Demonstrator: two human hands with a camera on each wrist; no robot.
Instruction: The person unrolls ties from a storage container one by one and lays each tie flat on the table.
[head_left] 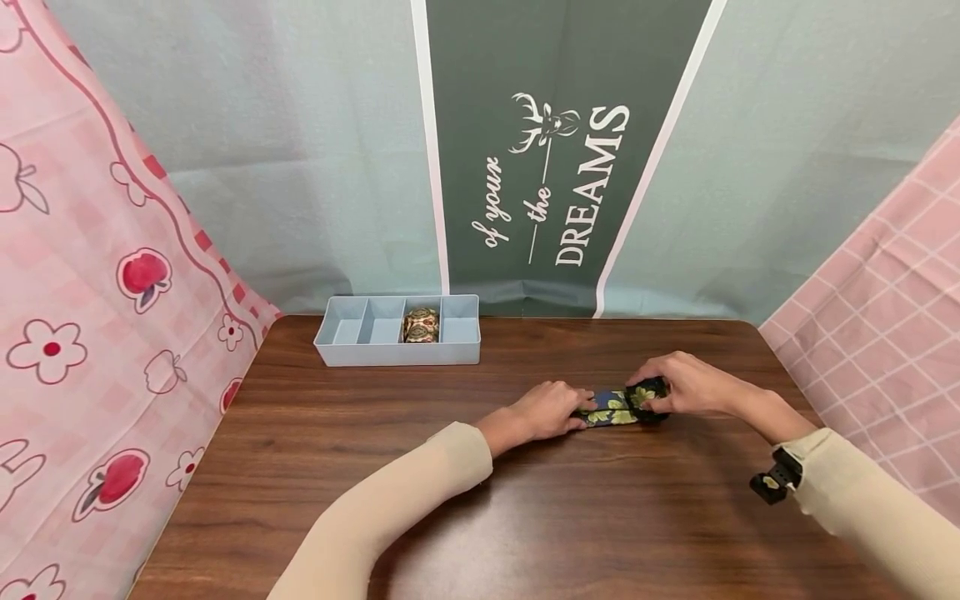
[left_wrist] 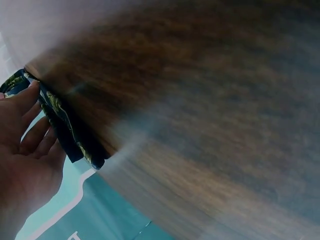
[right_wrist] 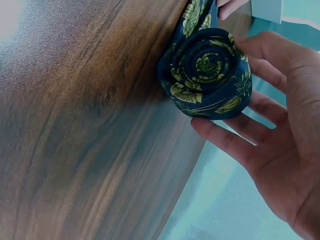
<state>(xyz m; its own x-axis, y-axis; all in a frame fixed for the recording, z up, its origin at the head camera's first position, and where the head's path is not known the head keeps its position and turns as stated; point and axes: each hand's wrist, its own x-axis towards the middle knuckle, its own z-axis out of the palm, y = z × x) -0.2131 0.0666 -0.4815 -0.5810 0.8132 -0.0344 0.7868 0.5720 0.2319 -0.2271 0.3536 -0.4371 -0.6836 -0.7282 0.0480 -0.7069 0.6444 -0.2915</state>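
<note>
A dark navy necktie (head_left: 611,410) with yellow-green flowers lies on the wooden table, partly wound into a roll. My right hand (head_left: 686,383) grips the rolled part, thumb and fingers around its sides; the spiral of the roll (right_wrist: 207,65) faces the right wrist camera. At the other end of the short flat stretch, my left hand (head_left: 551,408) holds the tie's edges between thumb and fingers. In the left wrist view the flat tie (left_wrist: 62,120) hangs past the fingertips, its end folded double.
A pale blue divided box (head_left: 401,354) stands at the table's back left, with a rolled patterned tie (head_left: 421,326) in one of its several compartments. Hanging cloths surround the wooden table (head_left: 315,467) at the back and both sides.
</note>
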